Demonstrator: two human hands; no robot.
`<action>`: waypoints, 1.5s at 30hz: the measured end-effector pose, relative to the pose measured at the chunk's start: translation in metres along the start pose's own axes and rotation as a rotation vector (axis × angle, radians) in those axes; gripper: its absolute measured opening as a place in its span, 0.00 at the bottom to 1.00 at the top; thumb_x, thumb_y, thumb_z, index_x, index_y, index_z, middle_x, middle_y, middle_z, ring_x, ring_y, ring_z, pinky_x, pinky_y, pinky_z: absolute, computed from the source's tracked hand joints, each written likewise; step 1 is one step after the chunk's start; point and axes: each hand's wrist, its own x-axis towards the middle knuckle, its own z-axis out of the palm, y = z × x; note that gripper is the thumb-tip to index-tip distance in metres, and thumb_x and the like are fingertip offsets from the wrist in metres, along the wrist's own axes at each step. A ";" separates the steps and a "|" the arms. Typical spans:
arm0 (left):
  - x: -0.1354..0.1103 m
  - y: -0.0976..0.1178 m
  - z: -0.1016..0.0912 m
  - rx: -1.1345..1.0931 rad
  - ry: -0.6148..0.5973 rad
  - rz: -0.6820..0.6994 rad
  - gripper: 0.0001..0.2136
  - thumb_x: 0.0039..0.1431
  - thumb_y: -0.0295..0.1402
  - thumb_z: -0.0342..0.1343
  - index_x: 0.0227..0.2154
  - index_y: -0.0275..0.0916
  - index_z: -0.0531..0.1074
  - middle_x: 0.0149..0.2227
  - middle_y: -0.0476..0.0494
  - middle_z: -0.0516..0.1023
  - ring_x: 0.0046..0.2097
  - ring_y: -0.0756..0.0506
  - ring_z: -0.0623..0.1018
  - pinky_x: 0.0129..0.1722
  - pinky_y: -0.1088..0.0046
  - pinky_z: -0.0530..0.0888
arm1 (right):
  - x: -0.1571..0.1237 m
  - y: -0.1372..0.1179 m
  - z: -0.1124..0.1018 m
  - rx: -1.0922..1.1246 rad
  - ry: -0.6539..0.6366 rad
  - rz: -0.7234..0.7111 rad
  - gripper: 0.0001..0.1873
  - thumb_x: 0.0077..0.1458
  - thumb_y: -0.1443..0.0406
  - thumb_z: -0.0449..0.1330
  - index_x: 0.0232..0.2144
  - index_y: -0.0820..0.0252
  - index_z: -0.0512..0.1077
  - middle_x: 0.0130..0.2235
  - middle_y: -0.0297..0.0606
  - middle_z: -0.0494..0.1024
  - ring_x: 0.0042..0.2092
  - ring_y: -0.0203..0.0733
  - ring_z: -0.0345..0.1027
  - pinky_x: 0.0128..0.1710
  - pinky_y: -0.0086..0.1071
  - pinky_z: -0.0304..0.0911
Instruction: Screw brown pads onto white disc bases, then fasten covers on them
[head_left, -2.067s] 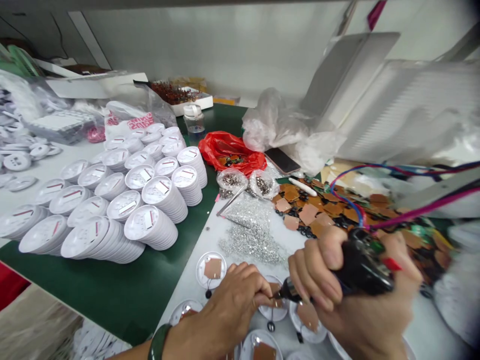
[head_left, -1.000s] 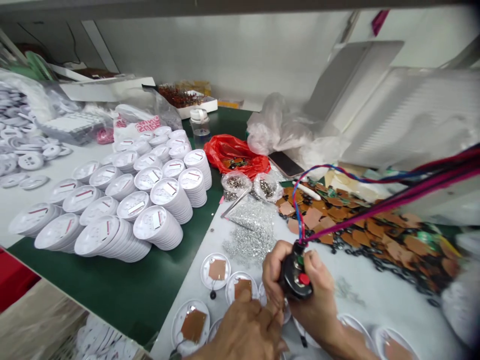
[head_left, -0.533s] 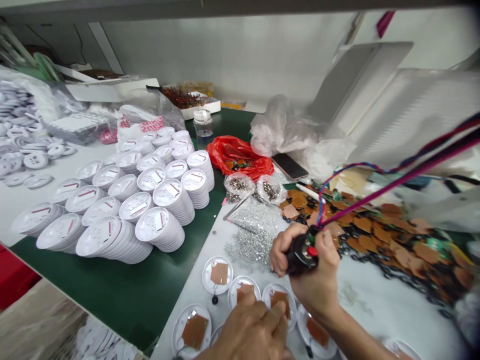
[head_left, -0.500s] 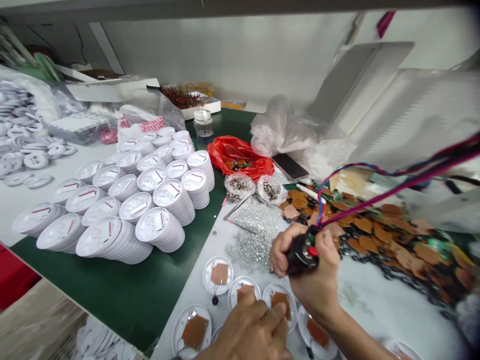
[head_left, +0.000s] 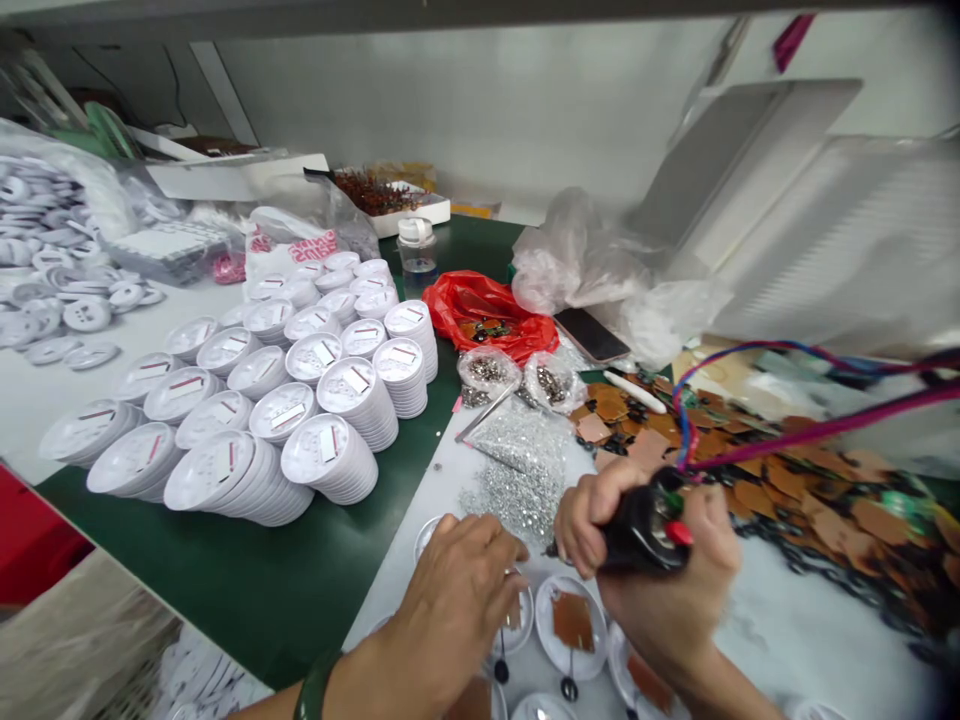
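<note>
My right hand (head_left: 660,570) is wrapped round a black electric screwdriver (head_left: 641,525) with a red button, its cord running off to the right. The tool lies tilted, its bit end pointing left toward my left hand (head_left: 461,590). That hand has its fingers bent and drawn together above the white round covers; whatever is between the fingertips is too small to make out. Beneath the hands lie several covers, one a white round cover (head_left: 549,640) holding a brown circuit board (head_left: 572,620) with a black disc (head_left: 569,689) on a wire. My left hand hides part of the others.
A pile of small screws (head_left: 517,480) lies behind my hands. Stacks of white covers (head_left: 330,450) stand on the green mat (head_left: 337,560) at left. Brown boards (head_left: 832,510) heap up at right. A red bag (head_left: 487,310), a phone (head_left: 592,335) and a bottle (head_left: 417,255) stand farther back.
My left hand has lifted off the covers and moved up and left, its fingers now bent. The screwdriver has tilted over and shifted right and slightly down with my right hand.
</note>
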 end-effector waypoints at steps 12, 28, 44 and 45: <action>0.040 -0.017 0.028 0.027 0.069 0.064 0.06 0.64 0.21 0.61 0.33 0.39 0.76 0.35 0.50 0.78 0.39 0.44 0.78 0.43 0.63 0.67 | 0.002 -0.014 -0.005 0.017 0.055 -0.056 0.29 0.62 0.43 0.53 0.23 0.56 0.76 0.15 0.33 0.67 0.16 0.38 0.60 0.18 0.33 0.61; 0.005 -0.018 -0.003 -0.291 0.024 0.106 0.06 0.69 0.24 0.59 0.36 0.42 0.74 0.38 0.55 0.79 0.41 0.50 0.78 0.53 0.67 0.67 | 0.002 -0.023 0.022 0.106 0.026 0.074 0.29 0.59 0.42 0.55 0.20 0.56 0.74 0.13 0.30 0.64 0.14 0.34 0.56 0.15 0.31 0.57; -0.053 -0.015 0.035 0.443 0.193 0.341 0.17 0.69 0.45 0.59 0.47 0.35 0.77 0.43 0.48 0.86 0.29 0.47 0.77 0.29 0.66 0.69 | -0.014 0.019 0.038 0.106 -0.148 0.194 0.29 0.59 0.41 0.56 0.24 0.57 0.76 0.15 0.33 0.67 0.17 0.36 0.56 0.17 0.29 0.55; -0.053 -0.015 0.035 0.453 0.167 0.337 0.17 0.69 0.46 0.59 0.48 0.36 0.77 0.42 0.49 0.86 0.29 0.47 0.77 0.30 0.66 0.69 | -0.016 0.023 0.037 0.113 -0.154 0.210 0.29 0.60 0.41 0.56 0.24 0.57 0.76 0.16 0.33 0.67 0.17 0.36 0.56 0.16 0.28 0.54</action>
